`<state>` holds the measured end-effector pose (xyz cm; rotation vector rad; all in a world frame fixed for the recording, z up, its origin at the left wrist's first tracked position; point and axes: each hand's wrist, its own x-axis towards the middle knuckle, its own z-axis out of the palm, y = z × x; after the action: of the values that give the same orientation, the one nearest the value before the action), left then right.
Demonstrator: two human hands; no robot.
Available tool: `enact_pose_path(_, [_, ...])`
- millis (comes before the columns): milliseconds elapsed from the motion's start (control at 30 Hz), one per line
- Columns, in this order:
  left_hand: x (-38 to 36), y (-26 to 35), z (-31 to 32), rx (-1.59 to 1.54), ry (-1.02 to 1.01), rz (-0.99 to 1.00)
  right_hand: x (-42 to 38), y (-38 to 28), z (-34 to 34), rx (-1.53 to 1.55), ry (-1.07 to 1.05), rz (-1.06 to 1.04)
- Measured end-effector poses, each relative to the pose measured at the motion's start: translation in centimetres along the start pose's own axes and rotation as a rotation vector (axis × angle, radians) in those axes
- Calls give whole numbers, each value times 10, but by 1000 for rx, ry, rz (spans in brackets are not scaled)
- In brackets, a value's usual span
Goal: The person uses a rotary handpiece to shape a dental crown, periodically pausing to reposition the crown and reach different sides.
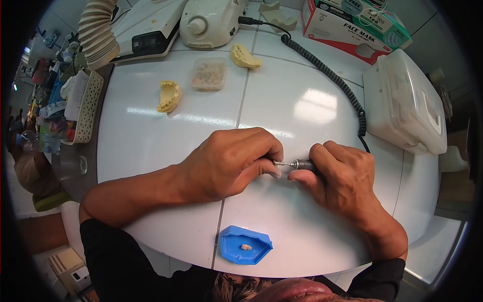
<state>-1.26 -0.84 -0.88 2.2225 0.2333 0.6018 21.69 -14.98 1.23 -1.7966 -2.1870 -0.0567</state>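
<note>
My right hand [347, 176] is wrapped around a rotary handpiece [305, 165], whose thin metal bur [287, 163] points left. At the bur's tip, my left hand [224, 161] is closed in a pinch between thumb and fingers. Whatever lies in that pinch is mostly hidden and too small to name. Below the hands, near the front edge, sits a blue faceted tray [227, 247] with a small tooth-coloured piece [246, 247] in it. Farther back are two yellowish dental casts, one on the left [170, 96] and one near the middle [245, 56].
A clear box [194, 79] of small pale pieces stands between the casts. Behind are a control unit [211, 22], a ribbed hose [98, 32] and a face mask box [334, 27]. A coiled cord [327, 70] runs down the right, beside a white plastic case [402, 100]. A basket [88, 108] is at left.
</note>
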Motion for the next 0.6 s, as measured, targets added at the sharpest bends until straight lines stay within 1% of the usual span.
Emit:
enact_pose_path(167, [-1, 0, 0, -30, 9, -27, 0, 1, -2, 11, 4, -3])
enact_pose_path(267, [-1, 6, -7, -91, -34, -138, -1, 0, -1, 27, 33, 10])
enact_pose_path(367, [-2, 7, -7, -305, -13, -299, -2, 1, -3, 27, 39, 32])
enact_pose_path(467, [-7, 8, -8, -365, -23, -385, -3, 1, -4, 36, 43, 25])
enact_pose_path(600, [-13, 12, -2, -400, 49, -473, -2, 2, -4, 68, 61, 22])
